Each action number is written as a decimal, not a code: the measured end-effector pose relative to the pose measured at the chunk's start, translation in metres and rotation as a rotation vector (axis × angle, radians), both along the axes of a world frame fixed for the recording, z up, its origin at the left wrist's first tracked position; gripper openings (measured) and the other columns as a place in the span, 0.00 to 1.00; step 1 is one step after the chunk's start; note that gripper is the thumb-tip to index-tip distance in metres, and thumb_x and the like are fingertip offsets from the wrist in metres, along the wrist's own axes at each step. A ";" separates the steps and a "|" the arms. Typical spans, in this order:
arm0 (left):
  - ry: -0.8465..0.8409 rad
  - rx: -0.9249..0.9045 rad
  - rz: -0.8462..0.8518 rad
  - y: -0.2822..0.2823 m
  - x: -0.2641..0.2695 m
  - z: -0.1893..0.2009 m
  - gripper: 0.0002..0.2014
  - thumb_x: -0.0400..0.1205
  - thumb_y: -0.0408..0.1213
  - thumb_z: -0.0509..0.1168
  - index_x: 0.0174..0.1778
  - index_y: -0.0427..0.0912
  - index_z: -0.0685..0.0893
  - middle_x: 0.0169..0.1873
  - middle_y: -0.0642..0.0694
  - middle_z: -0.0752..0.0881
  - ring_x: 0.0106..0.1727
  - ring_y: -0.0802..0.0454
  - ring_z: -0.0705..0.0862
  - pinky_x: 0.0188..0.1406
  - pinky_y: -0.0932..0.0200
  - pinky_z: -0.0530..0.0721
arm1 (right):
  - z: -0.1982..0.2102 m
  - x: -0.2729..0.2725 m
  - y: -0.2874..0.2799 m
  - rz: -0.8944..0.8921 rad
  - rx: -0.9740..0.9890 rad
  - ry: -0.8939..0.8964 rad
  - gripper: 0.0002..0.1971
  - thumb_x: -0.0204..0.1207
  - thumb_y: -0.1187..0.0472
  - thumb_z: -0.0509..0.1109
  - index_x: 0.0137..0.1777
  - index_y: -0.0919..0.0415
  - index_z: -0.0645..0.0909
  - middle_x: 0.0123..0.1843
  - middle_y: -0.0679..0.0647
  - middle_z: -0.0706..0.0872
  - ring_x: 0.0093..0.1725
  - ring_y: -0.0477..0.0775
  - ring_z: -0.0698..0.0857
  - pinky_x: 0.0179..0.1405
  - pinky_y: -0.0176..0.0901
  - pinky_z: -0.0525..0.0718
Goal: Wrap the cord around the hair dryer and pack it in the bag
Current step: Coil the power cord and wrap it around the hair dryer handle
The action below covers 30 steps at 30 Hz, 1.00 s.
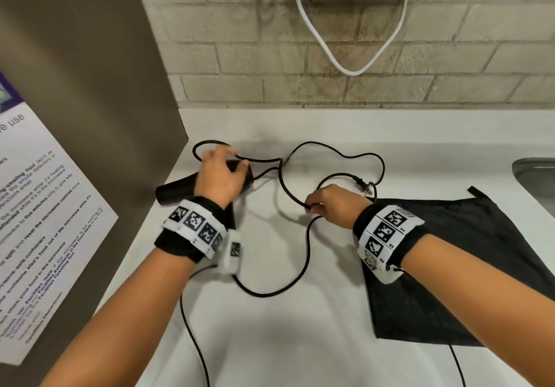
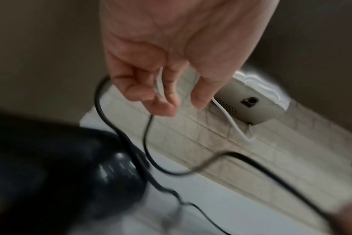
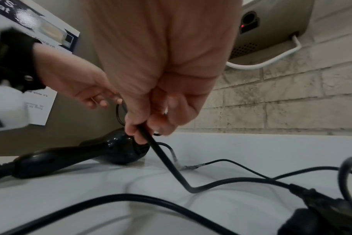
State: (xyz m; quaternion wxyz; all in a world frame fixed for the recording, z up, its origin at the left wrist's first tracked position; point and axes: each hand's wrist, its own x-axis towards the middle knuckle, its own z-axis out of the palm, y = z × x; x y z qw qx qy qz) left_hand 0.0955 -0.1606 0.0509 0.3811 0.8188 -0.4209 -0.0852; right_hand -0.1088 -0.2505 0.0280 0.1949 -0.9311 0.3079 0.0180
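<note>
On the white counter [image 1: 300,326], hard against the brown side panel [image 1: 90,56], lies the black hair dryer [image 3: 115,151], flat on its side, nothing wound on it yet. Its cord [image 1: 306,254] sprawls loose across the counter in wide loops, the plug [image 1: 365,186] resting just beyond the right hand [image 1: 333,206]. That right hand has its fingers curled and clamped on a stretch of cord, lifting it off the surface; I'd judge that's to gather slack and feed the first turn. Over at the dryer, the left hand [image 1: 219,176] hovers above the body with fingers loosely bent and apart. The left wrist view shows a cord loop running by the fingertips, but it's blurred and I can't tell if they pinch it. It looks placed to steady the dryer while winding starts.

To the right, the black bag [image 1: 450,266] lies flat and limp, close by, sensibly ready for packing. Beyond it, a metal sink [image 1: 534,176] edge shows. Up on the brick wall [image 1: 240,56] hangs a white cable [image 1: 330,56] from a mounted unit, unrelated, and a printed notice [image 1: 45,206] sits on the side panel.
</note>
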 end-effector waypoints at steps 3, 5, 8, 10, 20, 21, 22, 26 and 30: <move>-0.240 0.081 -0.016 -0.002 0.028 0.010 0.29 0.80 0.34 0.62 0.77 0.52 0.63 0.79 0.40 0.54 0.61 0.35 0.79 0.56 0.48 0.78 | 0.004 -0.003 0.001 0.007 0.056 0.005 0.10 0.80 0.69 0.58 0.52 0.67 0.82 0.47 0.60 0.83 0.37 0.52 0.76 0.31 0.27 0.70; -0.185 0.187 -0.066 -0.010 0.046 0.008 0.32 0.83 0.35 0.59 0.81 0.52 0.53 0.81 0.37 0.50 0.69 0.34 0.74 0.65 0.48 0.74 | 0.004 -0.005 0.000 -0.001 0.086 0.025 0.11 0.78 0.72 0.56 0.49 0.66 0.81 0.42 0.56 0.77 0.31 0.46 0.71 0.28 0.21 0.72; -0.010 0.192 -0.075 -0.020 0.066 0.004 0.24 0.84 0.36 0.56 0.77 0.41 0.64 0.68 0.29 0.75 0.58 0.32 0.83 0.65 0.49 0.77 | -0.002 -0.005 -0.003 -0.008 0.059 0.068 0.09 0.80 0.68 0.56 0.49 0.66 0.78 0.40 0.53 0.73 0.34 0.47 0.74 0.31 0.27 0.70; 0.034 0.129 -0.098 -0.018 0.066 0.006 0.14 0.83 0.33 0.57 0.62 0.35 0.80 0.54 0.33 0.84 0.49 0.36 0.86 0.54 0.54 0.80 | -0.006 -0.005 -0.007 -0.016 0.020 0.082 0.11 0.82 0.62 0.57 0.52 0.68 0.79 0.43 0.56 0.74 0.43 0.57 0.77 0.41 0.39 0.70; 0.115 0.347 -0.664 0.041 -0.002 0.011 0.10 0.80 0.34 0.65 0.53 0.37 0.88 0.25 0.58 0.87 0.26 0.78 0.77 0.30 0.81 0.70 | 0.009 0.001 -0.057 -0.322 -0.070 0.070 0.19 0.78 0.73 0.57 0.67 0.62 0.74 0.66 0.66 0.74 0.60 0.67 0.79 0.51 0.47 0.75; 0.049 0.432 -0.677 0.044 -0.007 0.003 0.10 0.80 0.37 0.66 0.53 0.40 0.89 0.29 0.53 0.89 0.27 0.76 0.78 0.31 0.81 0.71 | 0.009 0.000 -0.056 -0.333 -0.043 0.100 0.24 0.76 0.74 0.56 0.71 0.58 0.71 0.69 0.64 0.72 0.62 0.66 0.78 0.49 0.46 0.75; -0.018 0.510 -0.673 0.045 -0.009 -0.005 0.11 0.80 0.41 0.66 0.53 0.43 0.89 0.33 0.51 0.89 0.31 0.72 0.82 0.35 0.78 0.75 | 0.010 -0.002 -0.053 -0.328 -0.018 0.126 0.27 0.74 0.74 0.57 0.73 0.55 0.68 0.70 0.62 0.71 0.64 0.65 0.77 0.47 0.43 0.74; -0.230 0.744 -0.566 0.044 -0.017 -0.028 0.14 0.80 0.49 0.62 0.54 0.50 0.88 0.51 0.48 0.88 0.51 0.48 0.84 0.52 0.56 0.81 | 0.012 0.002 -0.029 -0.218 0.078 0.129 0.22 0.75 0.65 0.61 0.70 0.55 0.73 0.68 0.58 0.77 0.60 0.56 0.78 0.57 0.40 0.74; -0.301 0.781 -0.569 0.039 -0.027 -0.035 0.14 0.81 0.47 0.60 0.54 0.48 0.88 0.53 0.49 0.87 0.54 0.48 0.84 0.50 0.57 0.80 | 0.003 0.012 -0.017 -0.202 0.105 0.121 0.19 0.78 0.60 0.62 0.70 0.56 0.73 0.64 0.57 0.82 0.57 0.55 0.79 0.55 0.37 0.72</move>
